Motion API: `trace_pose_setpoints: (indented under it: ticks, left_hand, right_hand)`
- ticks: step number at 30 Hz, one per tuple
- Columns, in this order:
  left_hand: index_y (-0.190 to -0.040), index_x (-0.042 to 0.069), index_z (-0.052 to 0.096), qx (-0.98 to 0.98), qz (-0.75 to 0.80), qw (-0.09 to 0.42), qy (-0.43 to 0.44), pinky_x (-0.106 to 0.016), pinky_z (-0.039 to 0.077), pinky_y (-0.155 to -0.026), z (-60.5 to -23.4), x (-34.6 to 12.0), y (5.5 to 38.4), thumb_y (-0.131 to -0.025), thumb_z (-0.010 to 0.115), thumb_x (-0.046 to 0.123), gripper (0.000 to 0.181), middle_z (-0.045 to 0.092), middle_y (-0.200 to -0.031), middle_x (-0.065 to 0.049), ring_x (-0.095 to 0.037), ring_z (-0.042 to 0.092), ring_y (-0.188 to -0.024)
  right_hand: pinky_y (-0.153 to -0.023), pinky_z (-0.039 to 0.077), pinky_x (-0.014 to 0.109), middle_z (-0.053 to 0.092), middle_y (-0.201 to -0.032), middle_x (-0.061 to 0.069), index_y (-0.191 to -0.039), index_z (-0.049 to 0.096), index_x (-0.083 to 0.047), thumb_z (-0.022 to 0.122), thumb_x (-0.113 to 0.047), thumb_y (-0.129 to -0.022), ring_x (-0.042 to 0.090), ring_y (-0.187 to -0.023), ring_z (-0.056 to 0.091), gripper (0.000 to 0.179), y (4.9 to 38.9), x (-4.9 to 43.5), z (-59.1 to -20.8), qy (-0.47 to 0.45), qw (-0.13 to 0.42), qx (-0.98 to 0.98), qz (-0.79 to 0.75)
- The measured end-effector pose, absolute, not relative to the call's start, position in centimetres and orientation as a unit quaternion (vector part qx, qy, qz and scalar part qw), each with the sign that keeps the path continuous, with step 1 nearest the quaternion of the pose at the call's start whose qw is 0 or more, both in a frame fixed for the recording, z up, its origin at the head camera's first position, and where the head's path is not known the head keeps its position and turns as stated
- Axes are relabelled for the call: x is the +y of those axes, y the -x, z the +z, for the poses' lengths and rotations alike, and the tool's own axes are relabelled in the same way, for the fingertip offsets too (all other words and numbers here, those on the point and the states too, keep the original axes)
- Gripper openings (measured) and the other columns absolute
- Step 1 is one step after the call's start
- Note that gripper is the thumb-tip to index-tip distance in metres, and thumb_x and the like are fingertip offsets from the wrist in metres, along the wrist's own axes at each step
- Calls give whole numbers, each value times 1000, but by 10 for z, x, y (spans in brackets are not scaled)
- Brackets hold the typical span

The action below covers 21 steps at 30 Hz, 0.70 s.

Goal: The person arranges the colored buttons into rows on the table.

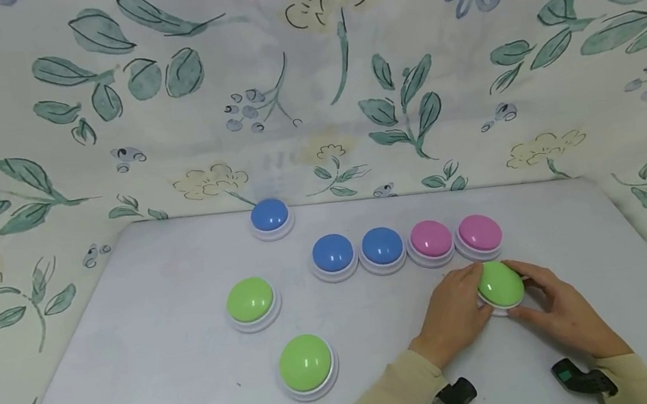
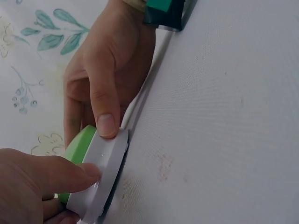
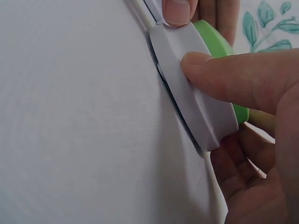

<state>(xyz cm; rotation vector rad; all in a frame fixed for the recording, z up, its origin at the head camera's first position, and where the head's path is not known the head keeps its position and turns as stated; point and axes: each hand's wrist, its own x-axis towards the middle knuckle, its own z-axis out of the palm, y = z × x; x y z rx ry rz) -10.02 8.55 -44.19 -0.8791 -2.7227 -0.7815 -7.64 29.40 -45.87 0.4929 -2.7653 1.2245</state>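
Both hands hold one green push button with a white base (image 1: 500, 285), at the right of the white table. My left hand (image 1: 452, 313) grips its left side, and my right hand (image 1: 564, 311) grips its right side. In the left wrist view, both thumbs press on the white rim (image 2: 110, 154), with the green dome turned away. The right wrist view shows the base (image 3: 187, 93) close over the tabletop, my right thumb (image 3: 201, 67) on its side. Just beyond the held button stand two pink buttons (image 1: 480, 234) (image 1: 431, 239).
Two blue buttons (image 1: 382, 247) (image 1: 333, 254) continue the row leftward from the pink ones. Another blue button (image 1: 269, 216) sits at the table's back edge. Two green buttons (image 1: 250, 300) (image 1: 305, 363) stand left of centre. A flower-patterned cloth (image 1: 268, 161) hangs behind the white table (image 1: 154, 364).
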Motion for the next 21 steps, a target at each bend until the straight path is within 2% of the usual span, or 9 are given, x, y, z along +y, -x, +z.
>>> trace_pose_setpoints:
  ticks: [7, 21]
  left_hand:
    - [-137, 0, 58, -911, -275, 74, 298, -16, 41, -107, -444, 86, 101, -87, 79, 15, 57, 64, -134, -5, -12, 59, -123]
    - [-142, 1, 54, -908, -295, 29, 296, -17, 38, -110, -445, 85, 104, -91, 75, 17, 58, 59, -141, -5, -11, 54, -130]
  right_hand:
    - [-99, 29, -1, 49, -146, 17, -150, 44, -9, 82, -3, -82, -18, -122, 36, 78, 76, 297, -461, -157, 32, -899, 407]
    - [-105, 26, 1, 44, -150, 24, -153, 39, -7, 74, 6, -85, -15, -133, 32, 77, 77, 302, -462, -177, 31, -879, 441]
